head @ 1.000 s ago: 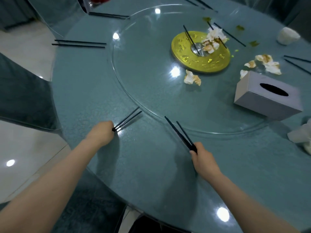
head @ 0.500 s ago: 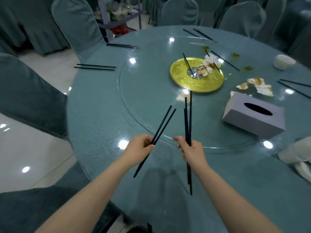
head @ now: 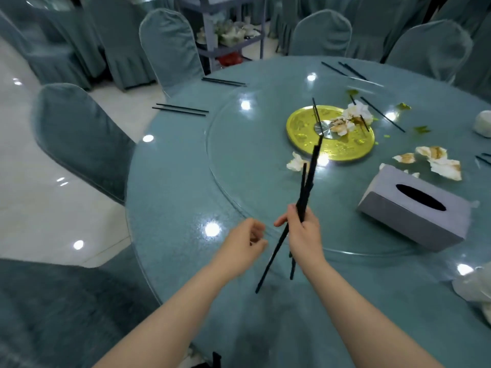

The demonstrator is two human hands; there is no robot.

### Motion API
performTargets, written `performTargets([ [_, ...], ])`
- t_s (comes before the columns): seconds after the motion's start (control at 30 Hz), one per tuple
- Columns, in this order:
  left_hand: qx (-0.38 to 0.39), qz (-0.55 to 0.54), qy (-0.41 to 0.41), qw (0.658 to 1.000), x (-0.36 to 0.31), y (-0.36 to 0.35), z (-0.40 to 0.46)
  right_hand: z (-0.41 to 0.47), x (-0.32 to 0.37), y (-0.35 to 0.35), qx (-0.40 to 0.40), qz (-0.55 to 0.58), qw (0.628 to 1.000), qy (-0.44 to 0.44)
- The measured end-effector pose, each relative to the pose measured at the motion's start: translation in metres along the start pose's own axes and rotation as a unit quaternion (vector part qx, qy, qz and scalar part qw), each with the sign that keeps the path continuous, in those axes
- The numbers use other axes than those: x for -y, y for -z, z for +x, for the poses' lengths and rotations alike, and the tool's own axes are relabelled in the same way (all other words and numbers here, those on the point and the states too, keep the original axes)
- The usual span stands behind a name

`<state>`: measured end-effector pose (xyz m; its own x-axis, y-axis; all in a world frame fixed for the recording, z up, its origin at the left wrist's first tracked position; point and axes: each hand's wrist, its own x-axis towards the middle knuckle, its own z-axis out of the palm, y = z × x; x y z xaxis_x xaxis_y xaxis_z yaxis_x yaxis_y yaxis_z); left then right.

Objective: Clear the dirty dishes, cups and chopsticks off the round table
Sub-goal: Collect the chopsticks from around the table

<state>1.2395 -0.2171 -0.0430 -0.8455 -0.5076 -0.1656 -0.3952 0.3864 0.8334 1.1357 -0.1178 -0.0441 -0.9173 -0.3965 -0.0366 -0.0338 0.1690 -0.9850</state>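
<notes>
While right hand (head: 304, 235) grips chopsticks (head: 308, 179), left hand (head: 243, 241) beside

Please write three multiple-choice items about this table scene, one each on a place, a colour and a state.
1. Where does the tissue box stand?
A. on the glass turntable
B. on a chair
C. on the floor

2. What colour is the disc at the table's middle?
A. red
B. gold
C. white

3. What is the left hand doing?
A. gripping chopsticks
B. pressing the table
C. holding nothing, fingers loosely curled

Answers: 1 A, the box sits inside the turntable's rim; 2 B, it shines gold; 3 C, only the right hand holds the chopsticks.
</notes>
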Motion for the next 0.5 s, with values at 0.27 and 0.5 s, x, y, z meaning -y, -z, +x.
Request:
performTargets([
  [0.27,-0.089,-0.048,0.076,0.992,0.029,0.008,-0.021,0.015,-0.01,0.009,0.015,0.073,0.997,0.0],
  [0.5,-0.152,-0.086,0.122,0.977,0.045,0.018,-0.049,0.002,-0.011,-0.01,0.104,0.049,0.993,0.037],
])
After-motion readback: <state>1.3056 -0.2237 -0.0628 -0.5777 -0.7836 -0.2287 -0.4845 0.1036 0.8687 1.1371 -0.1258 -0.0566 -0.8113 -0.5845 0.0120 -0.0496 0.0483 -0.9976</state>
